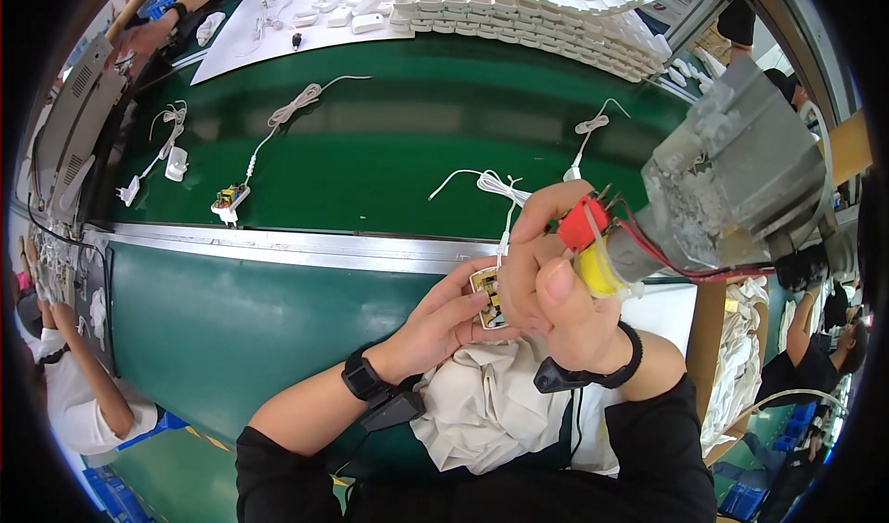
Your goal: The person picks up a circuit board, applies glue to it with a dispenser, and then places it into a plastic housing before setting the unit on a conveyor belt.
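Note:
My left hand (444, 321) holds a small white adapter housing (482, 289), its open side up, with a circuit board (492, 302) showing inside. A white bundled cord (500, 188) runs from it onto the green surface beyond. Close beside the housing, my right hand (579, 315) is closed with its fingers curled and thumb raised. Between its thumb and index finger are the red part (582, 225) and yellow part (597, 269) at the tip of a large grey tool (741, 166). These overlap the hand, so what its fingers grip stays unclear.
Across a metal rail (278, 248) lie another open adapter (228, 205) and a closed one (177, 163), both corded. Stacked white trays (519, 23) stand at the back. White cloth (491, 398) lies before me; a cardboard box (708, 328) sits right. Other people work at both sides.

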A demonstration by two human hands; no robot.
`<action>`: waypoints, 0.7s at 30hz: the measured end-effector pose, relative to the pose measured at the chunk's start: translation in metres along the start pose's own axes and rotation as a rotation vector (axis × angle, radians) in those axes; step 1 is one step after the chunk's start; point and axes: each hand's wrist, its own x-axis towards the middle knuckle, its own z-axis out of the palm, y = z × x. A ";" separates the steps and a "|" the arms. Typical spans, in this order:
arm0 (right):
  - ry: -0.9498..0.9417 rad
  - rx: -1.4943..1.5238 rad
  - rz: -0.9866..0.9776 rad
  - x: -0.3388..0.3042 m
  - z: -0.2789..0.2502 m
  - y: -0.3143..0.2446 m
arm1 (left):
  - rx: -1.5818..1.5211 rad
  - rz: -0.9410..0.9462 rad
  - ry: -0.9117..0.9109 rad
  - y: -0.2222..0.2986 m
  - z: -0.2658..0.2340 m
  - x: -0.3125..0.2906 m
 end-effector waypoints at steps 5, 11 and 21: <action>-0.012 -0.027 -0.046 -0.004 0.006 -0.009 | 0.255 0.079 0.049 0.004 -0.003 0.002; -0.022 -0.004 -0.019 -0.016 0.006 -0.028 | 1.552 0.472 0.086 0.041 0.005 0.070; 0.016 0.033 0.004 -0.023 -0.007 -0.044 | 1.823 0.594 0.624 0.107 0.036 0.014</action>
